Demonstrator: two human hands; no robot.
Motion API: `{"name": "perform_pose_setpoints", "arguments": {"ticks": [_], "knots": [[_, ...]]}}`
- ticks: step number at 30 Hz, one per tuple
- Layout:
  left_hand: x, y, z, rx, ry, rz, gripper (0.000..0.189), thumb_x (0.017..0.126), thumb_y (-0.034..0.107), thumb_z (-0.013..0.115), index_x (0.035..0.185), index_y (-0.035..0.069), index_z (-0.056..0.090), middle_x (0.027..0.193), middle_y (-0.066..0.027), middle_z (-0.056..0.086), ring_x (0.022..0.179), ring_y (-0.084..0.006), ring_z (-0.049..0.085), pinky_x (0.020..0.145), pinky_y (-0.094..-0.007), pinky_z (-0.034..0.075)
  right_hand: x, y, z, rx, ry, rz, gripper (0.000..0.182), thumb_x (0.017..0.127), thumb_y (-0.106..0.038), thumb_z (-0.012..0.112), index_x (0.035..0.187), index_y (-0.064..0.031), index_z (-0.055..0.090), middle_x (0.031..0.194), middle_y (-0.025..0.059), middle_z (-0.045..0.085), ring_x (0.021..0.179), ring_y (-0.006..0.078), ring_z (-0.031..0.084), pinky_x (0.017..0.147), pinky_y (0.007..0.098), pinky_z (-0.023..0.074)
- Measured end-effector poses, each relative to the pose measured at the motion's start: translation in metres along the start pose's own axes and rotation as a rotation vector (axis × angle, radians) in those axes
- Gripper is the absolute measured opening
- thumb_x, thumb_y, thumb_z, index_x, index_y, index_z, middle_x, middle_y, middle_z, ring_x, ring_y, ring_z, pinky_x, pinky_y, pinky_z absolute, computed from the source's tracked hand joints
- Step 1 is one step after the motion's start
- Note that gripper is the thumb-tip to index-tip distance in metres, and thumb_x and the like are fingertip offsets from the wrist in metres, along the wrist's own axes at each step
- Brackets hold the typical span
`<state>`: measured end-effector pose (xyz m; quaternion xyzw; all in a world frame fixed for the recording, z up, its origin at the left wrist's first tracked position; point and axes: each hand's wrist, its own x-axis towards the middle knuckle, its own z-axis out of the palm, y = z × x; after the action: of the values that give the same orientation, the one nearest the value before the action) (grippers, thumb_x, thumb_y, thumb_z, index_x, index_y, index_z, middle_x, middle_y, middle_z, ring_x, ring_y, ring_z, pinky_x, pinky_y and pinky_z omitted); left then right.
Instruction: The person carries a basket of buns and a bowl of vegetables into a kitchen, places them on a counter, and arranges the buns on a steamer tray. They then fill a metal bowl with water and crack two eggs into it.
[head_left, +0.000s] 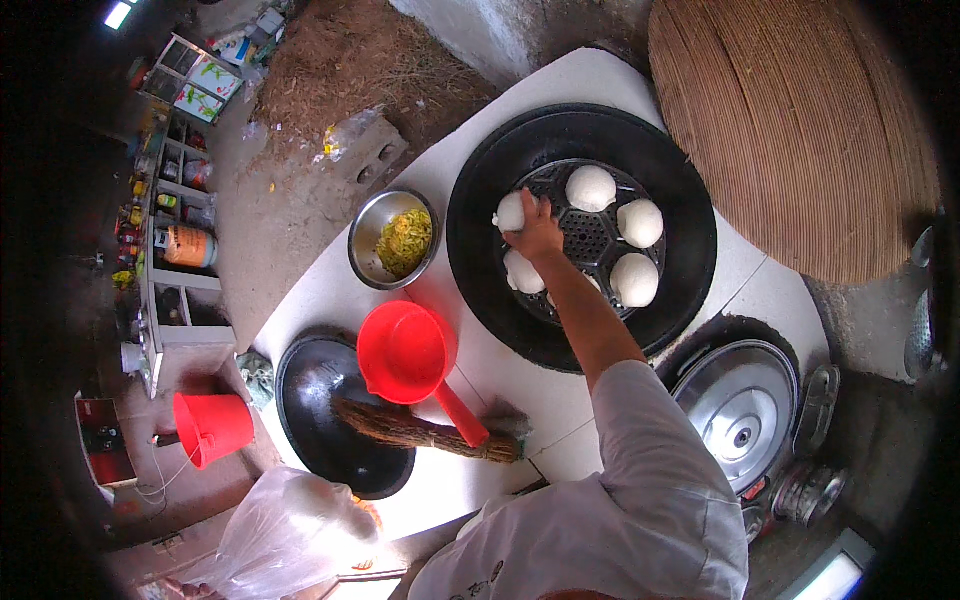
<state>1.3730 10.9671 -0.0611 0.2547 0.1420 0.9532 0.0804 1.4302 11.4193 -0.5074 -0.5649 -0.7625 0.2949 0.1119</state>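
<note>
My right hand (536, 231) reaches into a large black wok (480, 300), its thumb and fingers around the right side of a round white dough bun (511, 211). The bun sits on a dark perforated steamer rack (583, 234). Several more buns stand in a ring on the rack, among them one at the top (591, 188) and one at the lower right (635, 280); my forearm partly covers another. At the lower left picture edge, fingers of my left hand (187, 589) show at the end of a clear plastic bag (292, 529) with whitish contents.
Left of the wok stand a metal bowl of shredded yellow-green food (406, 241) and a red plastic dipper (409, 352). The dipper lies over a straw brush (450, 441) and a black pan (315, 405). A metal lid (739, 420) and a large round woven mat (795, 135) are at the right.
</note>
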Motion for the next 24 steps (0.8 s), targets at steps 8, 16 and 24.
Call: {"name": "perform_pose_setpoints", "arguments": {"ticks": [8, 16, 24], "knots": [[-0.004, 0.018, -0.005, 0.844, -0.073, -0.118, 0.028, 0.083, 0.013, 0.040, 0.110, 0.007, 0.047, 0.097, -0.0081, 0.056, 0.087, -0.0244, 0.052, 0.075, -0.0366, 0.042, -0.061, -0.003, -0.023, -0.015, -0.194, 0.079, 0.094, 0.061, -0.042, 0.068, 0.132, -0.0212, 0.011, 0.127, 0.0190, 0.026, 0.114, 0.0370, 0.033, 0.087, 0.0496, 0.0338], [-0.009, 0.035, -0.025, -0.951, 0.226, -0.172, 0.027, 0.082, 0.014, 0.042, 0.107, 0.016, 0.051, 0.099, -0.0091, 0.054, 0.084, -0.0173, 0.051, 0.087, -0.0359, 0.033, -0.073, 0.002, -0.006, -0.051, -0.156, -0.191, 0.086, 0.059, -0.029, 0.067, 0.130, -0.0173, 0.019, 0.120, 0.0182, 0.033, 0.108, 0.0373, 0.037, 0.088, 0.0460, 0.0360], [-0.009, 0.044, -0.031, 0.518, 0.028, -0.014, 0.021, 0.081, 0.020, 0.048, 0.100, 0.014, 0.056, 0.109, -0.0137, 0.051, 0.089, -0.0220, 0.053, 0.082, -0.0342, 0.040, -0.048, 0.039, 0.014, 0.190, 0.152, -0.389, 0.069, 0.063, -0.030, 0.066, 0.121, -0.0098, 0.034, 0.126, 0.0197, 0.031, 0.115, 0.0380, 0.031, 0.092, 0.0427, 0.0331]]}}
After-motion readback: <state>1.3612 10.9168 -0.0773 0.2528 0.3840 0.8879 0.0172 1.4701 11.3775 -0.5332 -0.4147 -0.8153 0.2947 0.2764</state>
